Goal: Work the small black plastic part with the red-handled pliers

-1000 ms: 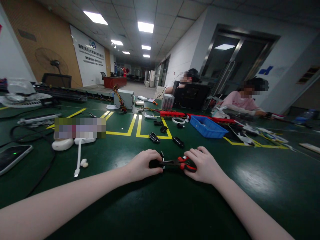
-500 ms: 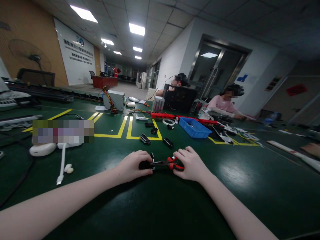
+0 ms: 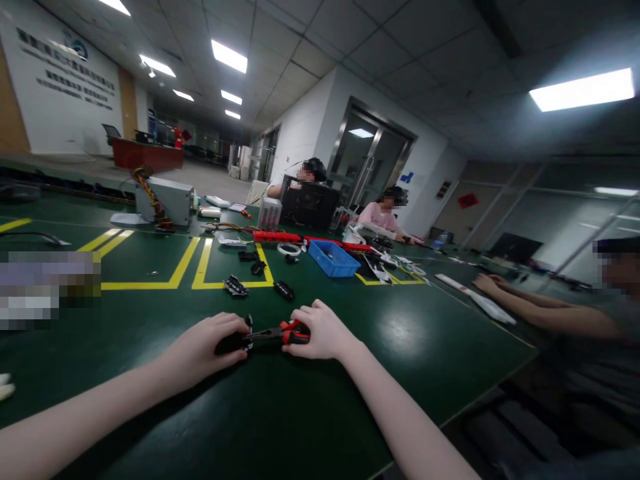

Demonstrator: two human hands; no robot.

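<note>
My left hand [image 3: 207,347] is closed around a small black part [image 3: 230,344] with a pale edge, low over the green table; the fingers hide most of it. In my right hand [image 3: 325,331] are needle-nose pliers [image 3: 270,334] with red and black handles. Their jaws point left and meet the edge of the black part; whether they grip it I cannot tell. Just beyond the hands lie a black-and-silver piece [image 3: 236,286] and a black piece [image 3: 284,289]. Smaller black pieces [image 3: 257,267] lie behind them.
A blue tray [image 3: 333,260] stands beyond my right hand, before a red power strip [image 3: 277,237]. At the back left is a grey power supply [image 3: 170,200] with wires. A co-worker's hands [image 3: 487,283] rest at the right, near a long white strip [image 3: 475,299].
The view has swung to the right, so everything appears further left and a co-worker at the right has come into view. Both hands keep their hold on the black part and the pliers.
</note>
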